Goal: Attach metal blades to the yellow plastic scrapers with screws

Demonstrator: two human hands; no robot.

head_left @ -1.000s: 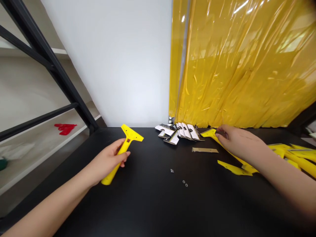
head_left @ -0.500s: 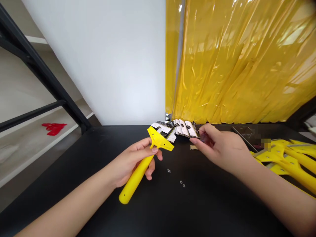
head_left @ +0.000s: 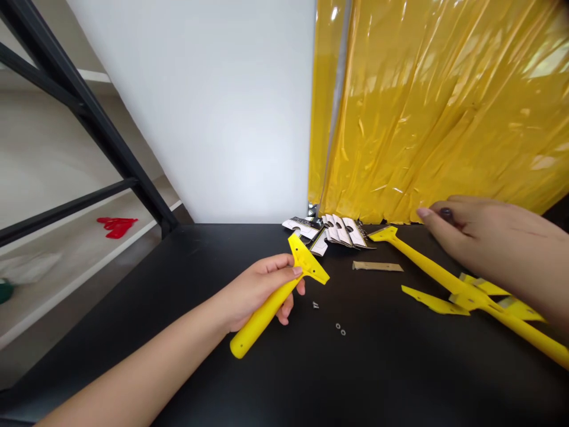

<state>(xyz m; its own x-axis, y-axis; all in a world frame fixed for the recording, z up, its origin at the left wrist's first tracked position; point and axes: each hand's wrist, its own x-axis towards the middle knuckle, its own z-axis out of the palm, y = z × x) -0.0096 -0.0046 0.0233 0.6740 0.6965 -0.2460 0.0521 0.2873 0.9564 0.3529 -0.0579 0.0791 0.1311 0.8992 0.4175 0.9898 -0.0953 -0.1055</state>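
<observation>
My left hand [head_left: 262,290] is closed round the handle of a yellow scraper [head_left: 267,311], its flat head with small holes pointing up and away. No blade shows on that head. Off to the right, my right hand [head_left: 493,237] is raised with the fingers curled; a dark rounded end [head_left: 446,212] pokes out between them, the rest hidden. Under it lie several yellow scrapers [head_left: 427,267], some bearing metal blades. Small screws [head_left: 315,305] and two small rings [head_left: 340,330], washers or nuts, lie right of the left hand.
White and black card packets [head_left: 342,231] lie at the table's back edge, with a tan strip [head_left: 377,267] in front. Behind rise a white panel [head_left: 200,118] and a yellow plastic curtain [head_left: 444,118]. A black frame [head_left: 98,136] and a shelf with a red item [head_left: 118,226] are at left.
My right hand has moved away from the card packets, to the right and up, uncovering the tan strip and a scraper. The left hand keeps its hold. The view has shifted slightly left.
</observation>
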